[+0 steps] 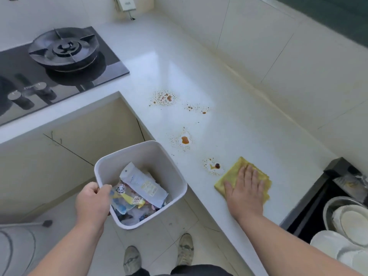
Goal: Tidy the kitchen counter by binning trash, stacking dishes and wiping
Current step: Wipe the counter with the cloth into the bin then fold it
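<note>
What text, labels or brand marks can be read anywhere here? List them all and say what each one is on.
None can be read for certain.
White pouch in the bin: printed label, too small to read.
Yellow wrapper in the bin: printed sticker, blurred.
Hob front edge by the knobs: a faint brand mark, illegible.
White wall unit: small marking, unreadable.

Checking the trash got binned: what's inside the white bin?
The white bin, held at its rim by the left hand, contains crumpled plastic wrappers and packets. Anything beneath that pile is covered.
</note>
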Available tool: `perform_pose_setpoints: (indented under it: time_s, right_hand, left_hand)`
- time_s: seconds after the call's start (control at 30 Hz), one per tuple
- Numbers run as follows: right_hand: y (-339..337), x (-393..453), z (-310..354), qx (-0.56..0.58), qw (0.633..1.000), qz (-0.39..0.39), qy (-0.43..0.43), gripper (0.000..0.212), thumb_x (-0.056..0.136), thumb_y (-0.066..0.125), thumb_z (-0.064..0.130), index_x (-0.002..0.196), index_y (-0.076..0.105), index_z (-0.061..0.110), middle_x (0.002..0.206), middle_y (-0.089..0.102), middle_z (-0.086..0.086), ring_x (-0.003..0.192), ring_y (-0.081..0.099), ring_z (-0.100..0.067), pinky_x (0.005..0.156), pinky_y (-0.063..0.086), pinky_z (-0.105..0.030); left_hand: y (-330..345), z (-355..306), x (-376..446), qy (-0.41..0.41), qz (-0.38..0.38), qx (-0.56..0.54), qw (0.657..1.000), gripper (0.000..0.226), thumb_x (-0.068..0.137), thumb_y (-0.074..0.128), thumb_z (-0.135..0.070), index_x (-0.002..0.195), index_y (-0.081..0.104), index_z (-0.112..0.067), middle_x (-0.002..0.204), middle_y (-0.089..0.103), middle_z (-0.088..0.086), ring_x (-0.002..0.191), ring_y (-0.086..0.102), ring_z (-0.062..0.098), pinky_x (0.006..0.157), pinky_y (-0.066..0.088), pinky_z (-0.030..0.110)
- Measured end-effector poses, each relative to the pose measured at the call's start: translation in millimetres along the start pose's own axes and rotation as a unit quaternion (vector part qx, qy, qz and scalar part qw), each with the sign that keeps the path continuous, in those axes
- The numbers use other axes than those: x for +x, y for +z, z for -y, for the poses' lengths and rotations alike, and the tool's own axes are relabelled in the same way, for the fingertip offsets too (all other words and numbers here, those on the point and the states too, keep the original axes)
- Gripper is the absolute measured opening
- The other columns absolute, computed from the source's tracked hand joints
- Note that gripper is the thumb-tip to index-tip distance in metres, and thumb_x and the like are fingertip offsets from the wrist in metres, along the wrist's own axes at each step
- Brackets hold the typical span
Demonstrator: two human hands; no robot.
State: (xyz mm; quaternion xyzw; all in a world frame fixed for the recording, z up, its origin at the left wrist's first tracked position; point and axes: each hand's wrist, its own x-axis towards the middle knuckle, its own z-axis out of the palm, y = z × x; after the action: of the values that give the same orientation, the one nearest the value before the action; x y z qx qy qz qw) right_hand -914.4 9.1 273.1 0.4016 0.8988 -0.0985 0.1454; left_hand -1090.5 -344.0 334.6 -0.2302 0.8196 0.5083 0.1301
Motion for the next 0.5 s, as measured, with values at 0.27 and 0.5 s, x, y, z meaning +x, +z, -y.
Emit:
perform_pose_setpoints:
  time_s: [0.27,0.5]
  right_hand:
    - [-9.0,54.2,-3.3,-0.076,0.988,-0.015,-0.132,0.093,0.093,-0.011,0.067,0.166,-0.013,0.010,0.171,-0.029,-0.005,0.163,-0.023,-0.025,0.131,-0.015,-0.051]
    - [-17.0,66.7,16.3,-0.115,0.976,-0.004,-0.183,0.090,0.093,-0.013,0.066,0.164,-0.017,0.012,0.175,-0.027,-0.007,0.162,-0.027,-0.026,0.131,-0.014,-0.052]
  left_hand:
    - [-0.1,19.6,-1.1,-0.022,-0.068,0.050,0.996,0.026,0.078,0.063,-0.025,0.070,0.041,-0.016,0.065,0.046,0.014,0.060,0.047,0.026,0.061,0.051,0.046]
    - [27.3,32.9,4.0,0.003,-0.077,0.132,0.988,0.031,0.092,0.059,-0.011,0.073,0.035,-0.016,0.066,0.040,0.010,0.061,0.035,0.028,0.057,0.027,0.039]
